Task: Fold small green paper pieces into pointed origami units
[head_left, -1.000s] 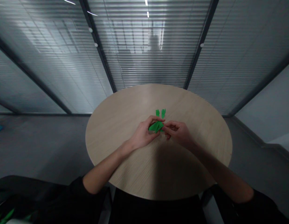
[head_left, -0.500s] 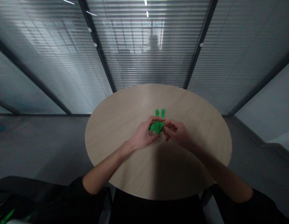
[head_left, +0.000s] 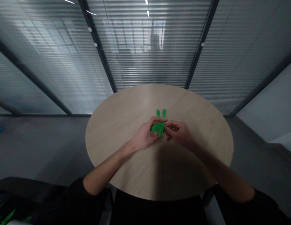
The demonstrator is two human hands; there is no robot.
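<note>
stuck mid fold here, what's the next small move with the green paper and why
Probably press the fold flat: the left hand and right hand both pinch the green paper over the table, and its flap looks not yet flat.

Grn paper (head_left: 158,127) more compact now

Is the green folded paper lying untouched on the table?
No, the left hand and the right hand both grip the green folded paper between them.
</note>
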